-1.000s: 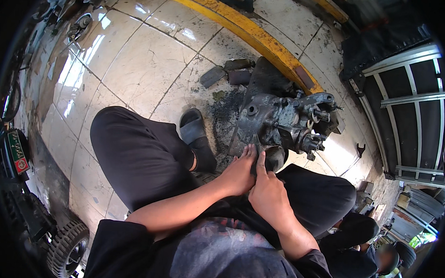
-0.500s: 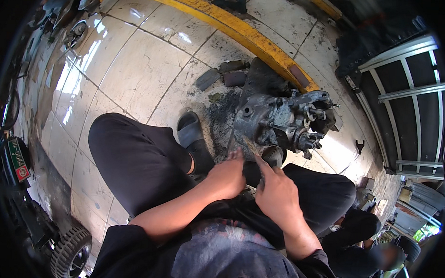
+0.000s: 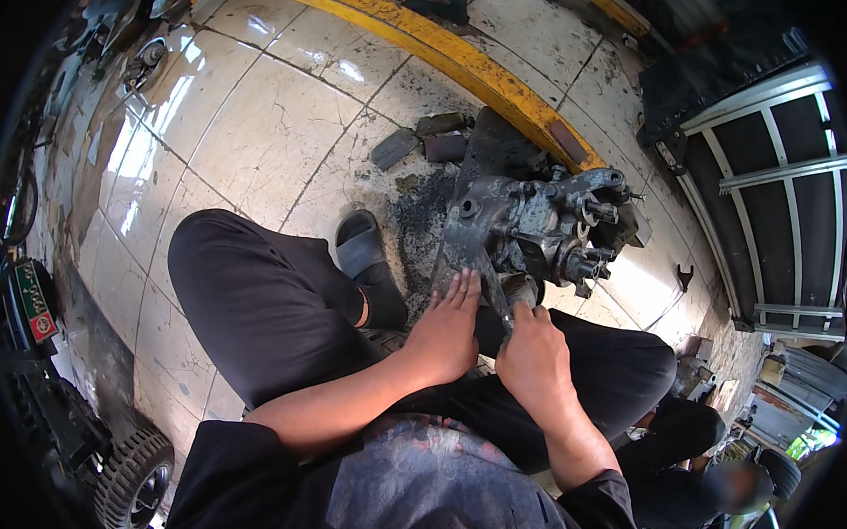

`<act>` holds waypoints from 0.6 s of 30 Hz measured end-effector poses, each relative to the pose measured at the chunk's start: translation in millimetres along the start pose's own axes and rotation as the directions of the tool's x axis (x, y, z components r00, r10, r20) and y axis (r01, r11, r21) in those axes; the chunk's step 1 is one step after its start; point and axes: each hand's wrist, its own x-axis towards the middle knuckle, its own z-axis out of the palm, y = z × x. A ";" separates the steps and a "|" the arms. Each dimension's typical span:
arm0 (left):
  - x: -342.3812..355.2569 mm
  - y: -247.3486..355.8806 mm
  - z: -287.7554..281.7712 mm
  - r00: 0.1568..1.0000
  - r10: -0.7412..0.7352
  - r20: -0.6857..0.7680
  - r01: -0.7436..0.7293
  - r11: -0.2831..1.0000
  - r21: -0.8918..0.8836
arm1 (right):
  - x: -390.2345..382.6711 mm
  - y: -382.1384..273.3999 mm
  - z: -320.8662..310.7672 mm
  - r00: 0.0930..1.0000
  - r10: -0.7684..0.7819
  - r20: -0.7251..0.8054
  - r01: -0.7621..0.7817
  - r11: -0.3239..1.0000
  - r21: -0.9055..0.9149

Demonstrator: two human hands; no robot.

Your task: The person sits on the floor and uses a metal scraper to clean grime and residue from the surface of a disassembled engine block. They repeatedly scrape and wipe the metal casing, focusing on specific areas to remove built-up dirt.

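A greasy grey metal casting [image 3: 514, 212], with lugs and round bosses on its right side, lies on the floor in front of me. My left hand [image 3: 444, 335] is spread flat, fingers straight, its fingertips at the near edge of the casting. In my right hand [image 3: 537, 357] is a narrow flat metal tool [image 3: 497, 295], its blade pointing away from me against the casting's near side. The exact kind of tool cannot be made out. A short round metal part [image 3: 520, 291] shows just beyond my right knuckles.
Several dark blocks [image 3: 418, 143] lie beyond the casting, beside black grit [image 3: 421, 213]. A yellow beam [image 3: 431, 50] crosses the far floor. My sandalled foot [image 3: 361, 248] is left of the casting. A metal-framed panel [image 3: 771, 193] stands right; another person [image 3: 687, 470] sits lower right.
My left hand has opened from curled fingers and moved forward onto the casting. The tool in my right hand has turned slightly and now lies closer along the casting.
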 end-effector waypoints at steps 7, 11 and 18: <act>7.5 -3.8 4.7 1.000 -0.011 -0.011 0.010 0.997 -0.078 | 4.3 8.7 6.9 0.991 -0.093 0.100 0.065 0.964 0.260; 8.0 -3.8 6.7 0.999 0.042 -0.030 -0.043 0.999 -0.033 | -11.1 6.3 2.1 0.991 -0.127 0.050 0.107 0.952 0.286; 9.4 -15.5 12.7 0.996 0.090 -0.025 -0.092 0.994 -0.065 | -11.6 -19.2 2.6 0.988 -0.041 0.148 0.027 0.995 0.098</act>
